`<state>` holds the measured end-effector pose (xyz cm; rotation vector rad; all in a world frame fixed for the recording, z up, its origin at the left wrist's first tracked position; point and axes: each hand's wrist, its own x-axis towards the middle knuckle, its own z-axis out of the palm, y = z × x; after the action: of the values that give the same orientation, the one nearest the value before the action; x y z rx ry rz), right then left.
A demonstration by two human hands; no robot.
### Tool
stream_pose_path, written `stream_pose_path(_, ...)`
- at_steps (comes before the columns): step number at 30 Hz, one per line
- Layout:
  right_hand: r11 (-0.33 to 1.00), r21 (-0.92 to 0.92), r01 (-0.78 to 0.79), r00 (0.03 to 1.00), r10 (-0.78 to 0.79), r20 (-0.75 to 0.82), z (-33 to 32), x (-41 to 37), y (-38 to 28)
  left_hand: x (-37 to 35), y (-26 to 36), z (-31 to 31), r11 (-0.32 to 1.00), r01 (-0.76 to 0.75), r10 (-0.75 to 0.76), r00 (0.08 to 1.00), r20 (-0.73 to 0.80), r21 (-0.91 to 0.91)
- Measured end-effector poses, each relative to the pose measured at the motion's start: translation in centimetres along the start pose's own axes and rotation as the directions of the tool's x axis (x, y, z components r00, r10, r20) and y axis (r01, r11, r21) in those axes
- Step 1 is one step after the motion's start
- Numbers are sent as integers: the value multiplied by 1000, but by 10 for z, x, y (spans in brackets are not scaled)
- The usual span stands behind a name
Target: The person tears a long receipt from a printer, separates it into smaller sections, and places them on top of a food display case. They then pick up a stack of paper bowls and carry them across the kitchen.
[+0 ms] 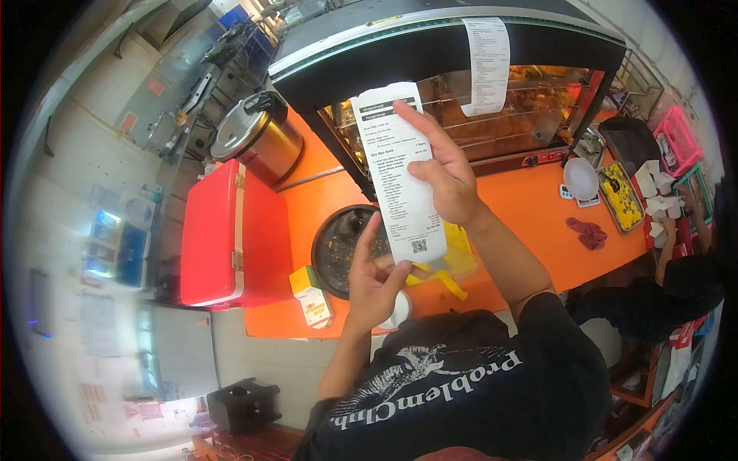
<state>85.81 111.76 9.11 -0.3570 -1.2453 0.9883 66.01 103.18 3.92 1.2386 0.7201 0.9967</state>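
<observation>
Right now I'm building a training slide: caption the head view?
Left hand and right hand hold a long receipt over the orange counter by a food warmer.

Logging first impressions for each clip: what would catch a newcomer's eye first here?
A long white receipt is held up mid-frame, the left hand pinching its bottom edge and the right hand gripping its upper part. Behind it stands a glass warmer of browned food on an orange counter, with a red cooler at the left.
</observation>
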Motion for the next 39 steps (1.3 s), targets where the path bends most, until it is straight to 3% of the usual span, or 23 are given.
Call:
stream_pose_path(24,1000,16,-20,1000,20,0,-7,5,4,6,3,3,995,-60,60,998,-7,81)
stream_pose_path(29,994,-80,68,997,-64,50,-11,2,7,7,5,5,996,-46,46,999,-4,76)
stream_pose_path(39,990,-128,57,995,-47,83,-11,-3,2,7,0,5,995,-85,85,996,1,53)
